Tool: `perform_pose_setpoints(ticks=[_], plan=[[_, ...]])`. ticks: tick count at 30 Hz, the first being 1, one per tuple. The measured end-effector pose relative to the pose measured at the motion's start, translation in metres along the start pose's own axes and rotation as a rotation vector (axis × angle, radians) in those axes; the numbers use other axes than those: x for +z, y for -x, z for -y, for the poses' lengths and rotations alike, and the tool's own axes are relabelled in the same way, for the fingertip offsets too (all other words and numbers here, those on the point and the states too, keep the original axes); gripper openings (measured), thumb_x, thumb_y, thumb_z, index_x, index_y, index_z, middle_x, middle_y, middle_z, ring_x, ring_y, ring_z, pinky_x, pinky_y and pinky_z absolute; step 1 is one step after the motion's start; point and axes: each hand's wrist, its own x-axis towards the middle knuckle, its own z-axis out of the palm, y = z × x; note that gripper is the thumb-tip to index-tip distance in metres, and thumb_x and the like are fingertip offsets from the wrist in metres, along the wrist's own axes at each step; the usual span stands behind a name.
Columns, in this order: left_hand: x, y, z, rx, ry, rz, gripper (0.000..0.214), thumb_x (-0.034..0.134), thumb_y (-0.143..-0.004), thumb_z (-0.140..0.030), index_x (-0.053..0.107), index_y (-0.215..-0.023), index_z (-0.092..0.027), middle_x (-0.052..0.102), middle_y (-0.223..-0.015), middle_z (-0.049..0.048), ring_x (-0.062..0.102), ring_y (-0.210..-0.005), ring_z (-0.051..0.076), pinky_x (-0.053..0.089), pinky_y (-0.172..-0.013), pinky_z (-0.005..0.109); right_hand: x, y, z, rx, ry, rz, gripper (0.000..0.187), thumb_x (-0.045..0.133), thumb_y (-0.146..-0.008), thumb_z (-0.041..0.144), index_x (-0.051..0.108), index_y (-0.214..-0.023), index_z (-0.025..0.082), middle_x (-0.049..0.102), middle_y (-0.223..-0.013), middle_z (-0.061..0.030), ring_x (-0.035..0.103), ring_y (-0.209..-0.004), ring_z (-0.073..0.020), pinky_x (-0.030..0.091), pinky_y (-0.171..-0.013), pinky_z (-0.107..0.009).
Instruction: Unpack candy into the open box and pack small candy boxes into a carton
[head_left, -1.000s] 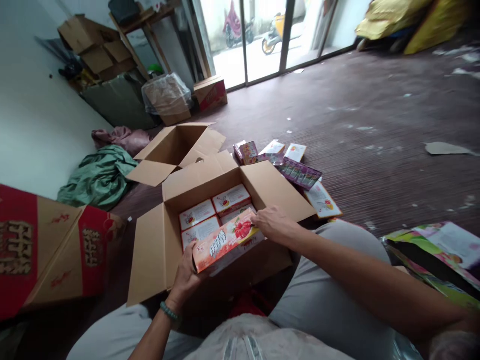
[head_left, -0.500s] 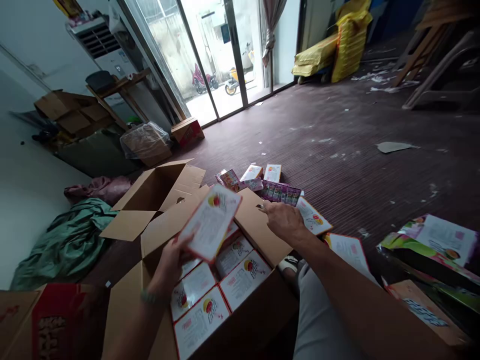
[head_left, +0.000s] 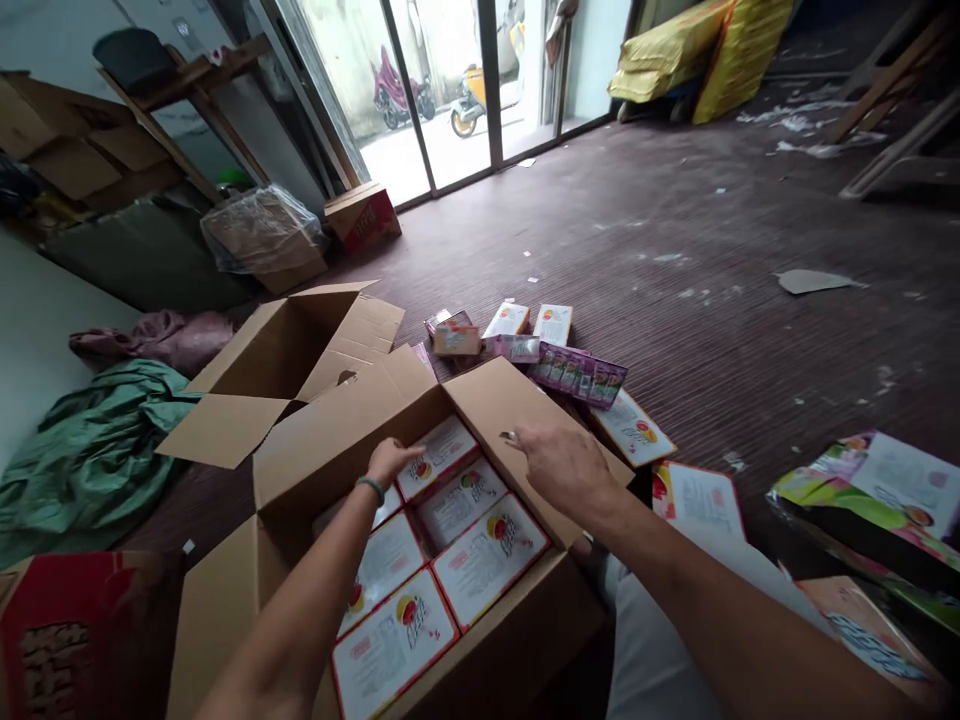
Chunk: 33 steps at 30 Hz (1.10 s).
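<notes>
An open cardboard carton (head_left: 480, 605) in front of me holds several flat white boxes with red edges and a fruit picture, such as one white box (head_left: 491, 560). My left hand (head_left: 394, 462), with a green band at the wrist, reaches inside the carton. Its outstretched finger or thumb touches the left end of a white box in the far corner (head_left: 448, 452); its other fingers are partly hidden. Over the carton's right flap (head_left: 501, 400), my right hand (head_left: 566, 465) is closed around a small metal-tipped tool (head_left: 512, 438), mostly covered by the fingers.
Another open carton (head_left: 274, 350) stands beyond on the left. Purple packets (head_left: 577, 372) and loose white boxes (head_left: 553, 325) lie on the floor past the flap. A red carton (head_left: 71, 630) is at near left, a plastic-wrapped stack (head_left: 870, 510) at right. Glass doors (head_left: 442, 100) are ahead.
The white box that my left hand held above the carton is out of that grasp, and the hand has moved forward and down inside the carton. My right hand remains over the flap. The view has tilted down.
</notes>
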Motion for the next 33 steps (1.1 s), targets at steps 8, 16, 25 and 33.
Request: perform_pose_setpoints(ticks=[8, 16, 25, 33], plan=[[0.054, -0.063, 0.071, 0.175, -0.524, 0.068, 0.05, 0.066, -0.073, -0.031, 0.056, -0.118, -0.011, 0.055, -0.127, 0.022, 0.049, -0.122, 0.034, 0.038, -0.101, 0.039, 0.03, -0.034, 0.013, -0.079, 0.024, 0.071, 0.021, 0.045, -0.088, 0.008, 0.061, -0.093, 0.019, 0.072, -0.089, -0.0074, 0.07, -0.085, -0.0242, 0.037, -0.059, -0.029], [0.088, -0.083, 0.105, 0.156, -0.653, -0.013, 0.083, 0.08, -0.052, -0.044, 0.05, -0.12, -0.007, 0.049, -0.125, 0.0232, 0.046, -0.119, 0.039, 0.038, -0.098, 0.043, 0.049, -0.046, 0.023, -0.159, 0.0, 0.098, 0.016, 0.045, -0.092, 0.014, 0.06, -0.091, 0.02, 0.071, -0.088, -0.0053, 0.069, -0.083, -0.022, 0.033, -0.058, -0.028], [0.095, 0.009, 0.116, 0.403, -0.64, -0.021, 0.048, 0.056, -0.083, -0.034, 0.049, -0.125, -0.011, 0.052, -0.125, 0.0183, 0.046, -0.118, 0.031, 0.03, -0.106, 0.041, 0.053, -0.042, 0.031, -0.219, 0.045, 0.1, 0.022, 0.053, -0.079, 0.004, 0.06, -0.094, 0.018, 0.071, -0.088, -0.0065, 0.069, -0.082, -0.0236, 0.036, -0.059, -0.028], [0.096, 0.03, 0.132, 0.389, -0.519, 0.028, 0.066, 0.059, -0.064, -0.008, 0.047, -0.129, -0.011, 0.055, -0.116, 0.0172, 0.052, -0.112, 0.032, 0.041, -0.096, 0.04, 0.046, -0.041, 0.028, -0.184, 0.018, 0.07, 0.024, 0.044, -0.085, 0.007, 0.062, -0.096, 0.019, 0.072, -0.092, -0.0081, 0.069, -0.084, -0.0219, 0.038, -0.061, -0.026]])
